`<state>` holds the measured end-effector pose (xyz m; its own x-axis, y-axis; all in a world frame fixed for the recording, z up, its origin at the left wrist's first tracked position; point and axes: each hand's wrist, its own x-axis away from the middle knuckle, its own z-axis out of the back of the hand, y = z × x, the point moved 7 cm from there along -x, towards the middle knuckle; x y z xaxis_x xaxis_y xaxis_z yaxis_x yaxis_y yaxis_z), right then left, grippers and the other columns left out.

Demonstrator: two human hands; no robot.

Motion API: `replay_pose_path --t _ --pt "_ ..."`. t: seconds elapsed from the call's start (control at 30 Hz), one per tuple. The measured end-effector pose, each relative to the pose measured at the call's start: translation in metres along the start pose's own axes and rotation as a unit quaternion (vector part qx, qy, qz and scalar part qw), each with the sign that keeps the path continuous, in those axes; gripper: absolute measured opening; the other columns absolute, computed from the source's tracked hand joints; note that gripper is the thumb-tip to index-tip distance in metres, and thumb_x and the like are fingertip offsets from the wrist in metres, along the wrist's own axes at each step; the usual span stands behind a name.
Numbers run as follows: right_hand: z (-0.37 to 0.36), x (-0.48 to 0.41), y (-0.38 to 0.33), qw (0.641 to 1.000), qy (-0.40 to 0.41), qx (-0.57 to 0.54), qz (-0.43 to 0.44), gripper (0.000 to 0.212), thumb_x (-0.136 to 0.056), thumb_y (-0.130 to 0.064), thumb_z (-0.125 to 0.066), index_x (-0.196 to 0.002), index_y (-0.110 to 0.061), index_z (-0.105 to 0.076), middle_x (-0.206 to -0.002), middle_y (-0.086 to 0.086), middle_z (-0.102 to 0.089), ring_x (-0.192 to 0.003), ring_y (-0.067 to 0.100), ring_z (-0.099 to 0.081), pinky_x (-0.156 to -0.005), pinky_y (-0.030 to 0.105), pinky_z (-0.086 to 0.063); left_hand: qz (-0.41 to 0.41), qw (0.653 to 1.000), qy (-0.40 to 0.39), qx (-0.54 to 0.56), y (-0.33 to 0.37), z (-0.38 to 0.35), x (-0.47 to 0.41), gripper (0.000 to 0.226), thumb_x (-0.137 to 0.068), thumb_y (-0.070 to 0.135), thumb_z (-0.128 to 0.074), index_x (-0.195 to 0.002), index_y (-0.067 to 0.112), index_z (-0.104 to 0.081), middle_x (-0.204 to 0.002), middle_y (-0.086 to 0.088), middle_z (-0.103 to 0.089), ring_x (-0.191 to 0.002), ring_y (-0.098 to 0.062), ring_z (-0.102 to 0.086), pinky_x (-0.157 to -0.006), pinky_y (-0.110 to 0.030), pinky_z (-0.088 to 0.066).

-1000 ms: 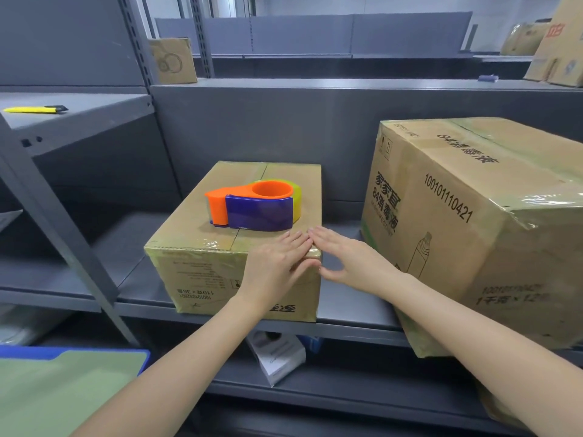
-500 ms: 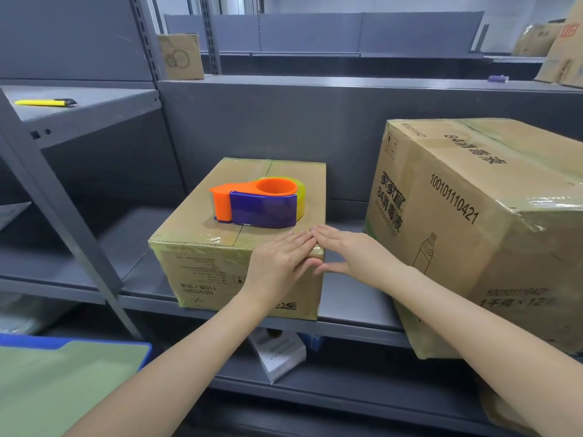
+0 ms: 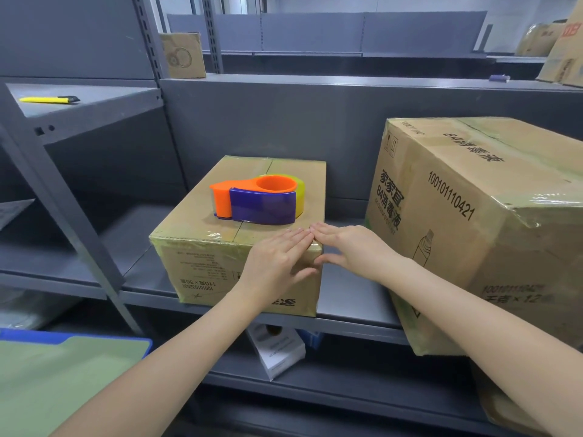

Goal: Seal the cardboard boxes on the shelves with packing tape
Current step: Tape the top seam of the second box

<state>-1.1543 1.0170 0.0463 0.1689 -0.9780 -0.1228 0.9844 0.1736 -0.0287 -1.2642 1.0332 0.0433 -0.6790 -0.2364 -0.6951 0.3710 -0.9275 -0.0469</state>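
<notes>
A small cardboard box [image 3: 202, 266] sits on the grey middle shelf [image 3: 347, 298], with glossy tape along its top seam and front edge. An orange and blue tape dispenser [image 3: 257, 201] lies on its lid. My left hand [image 3: 277, 263] lies flat with straight fingers over the box's front right top corner. My right hand [image 3: 350, 249] presses the same corner from the right side, fingers straight, thumb under against the side face. Both sets of fingertips meet at the corner. A large taped box [image 3: 479, 234] stands to the right.
A yellow utility knife [image 3: 47, 99] lies on the upper left shelf. A slanted shelf brace [image 3: 63, 212] crosses at left. A white packet [image 3: 277, 350] sits on the lower shelf. A green and blue surface [image 3: 63, 373] is at lower left. More boxes [image 3: 183, 55] stand on far shelves.
Both hands stay pressed on the box's front right corner; the fingertips have shifted only slightly. The view has moved a little closer.
</notes>
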Motion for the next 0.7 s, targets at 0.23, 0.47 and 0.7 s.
replay_pose_path --t 0.23,0.47,0.7 --pt "-0.0023 0.0063 -0.0022 1.0 0.002 -0.025 0.001 0.069 -0.093 -0.047 -0.048 -0.148 -0.014 -0.023 -0.155 0.0 -0.02 -0.142 0.011 -0.02 -0.112 0.026 -0.022 -0.002 0.999 0.032 -0.003 0.0008 0.0013 0.0016 0.052 -0.064 0.025 -0.084 -0.107 -0.001 -0.069 -0.109 -0.014 -0.068 -0.098 -0.025 -0.067 -0.084 -0.039 -0.055" --pt "-0.0054 0.005 0.0017 0.998 -0.017 -0.063 -0.008 0.08 -0.084 -0.055 -0.052 -0.148 -0.018 -0.022 -0.155 -0.004 -0.017 -0.142 0.009 -0.019 -0.113 0.025 -0.018 0.028 0.998 0.026 0.043 -0.0026 0.0002 0.0037 0.04 -0.077 0.021 -0.072 -0.113 0.003 -0.067 -0.114 -0.011 -0.066 -0.106 -0.022 -0.064 -0.094 -0.037 -0.05" --pt "-0.0001 0.0008 0.0038 0.997 0.016 -0.069 -0.009 0.061 -0.09 -0.046 -0.051 -0.143 -0.018 -0.037 -0.149 -0.004 -0.032 -0.138 0.008 -0.029 -0.112 0.03 -0.029 0.029 0.997 0.026 0.065 -0.0064 -0.0002 0.0036 0.034 -0.082 0.019 -0.067 -0.113 0.006 -0.067 -0.116 -0.008 -0.066 -0.108 -0.019 -0.063 -0.095 -0.035 -0.049"
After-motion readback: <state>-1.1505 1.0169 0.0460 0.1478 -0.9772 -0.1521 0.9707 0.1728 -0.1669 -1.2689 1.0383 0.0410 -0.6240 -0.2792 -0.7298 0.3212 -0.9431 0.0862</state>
